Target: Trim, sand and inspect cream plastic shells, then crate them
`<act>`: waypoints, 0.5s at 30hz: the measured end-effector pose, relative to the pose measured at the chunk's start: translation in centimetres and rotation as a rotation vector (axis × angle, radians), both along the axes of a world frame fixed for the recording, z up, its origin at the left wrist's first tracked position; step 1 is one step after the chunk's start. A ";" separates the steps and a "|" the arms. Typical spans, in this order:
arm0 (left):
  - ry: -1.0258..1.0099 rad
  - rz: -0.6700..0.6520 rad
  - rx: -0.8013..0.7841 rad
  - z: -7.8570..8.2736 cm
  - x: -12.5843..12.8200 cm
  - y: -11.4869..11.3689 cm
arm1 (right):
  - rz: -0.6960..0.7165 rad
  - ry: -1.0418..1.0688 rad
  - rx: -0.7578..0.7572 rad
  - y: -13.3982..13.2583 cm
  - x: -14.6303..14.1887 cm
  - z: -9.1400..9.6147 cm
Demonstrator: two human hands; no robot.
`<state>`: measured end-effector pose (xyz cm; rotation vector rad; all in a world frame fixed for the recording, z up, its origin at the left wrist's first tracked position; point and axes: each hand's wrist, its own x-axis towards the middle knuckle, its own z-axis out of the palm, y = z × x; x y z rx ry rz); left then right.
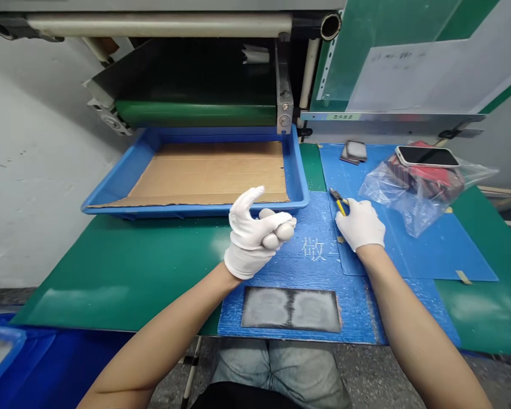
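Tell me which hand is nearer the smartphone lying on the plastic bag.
Right. The right hand, gripping yellow-handled pliers, sits below and left of the smartphone, not touching it. The left hand is much farther left, across the blue mat.

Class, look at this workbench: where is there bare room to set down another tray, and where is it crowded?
The widest free patch is the green mat, bordered by the blue tray behind and the blue sheet to the right. A smaller one is the green corner at front right. It is crowded at back right, around the phone on the plastic bag.
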<state>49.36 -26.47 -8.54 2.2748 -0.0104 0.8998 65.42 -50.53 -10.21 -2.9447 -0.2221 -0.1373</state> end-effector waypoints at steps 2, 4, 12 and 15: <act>-0.073 0.092 0.131 -0.5 -0.1 -0.2 | -0.003 -0.040 -0.089 0.6 -0.2 -0.6; -0.116 0.137 0.219 -1.0 -0.3 -0.3 | -0.018 -0.087 -0.132 1.1 -0.5 -1.1; -0.282 0.041 0.388 -2.9 -1.0 0.1 | 0.145 -0.415 0.352 1.2 -3.1 1.5; -0.103 -0.016 0.217 -3.6 -1.6 -0.1 | 0.441 -0.103 0.769 2.5 -6.7 3.4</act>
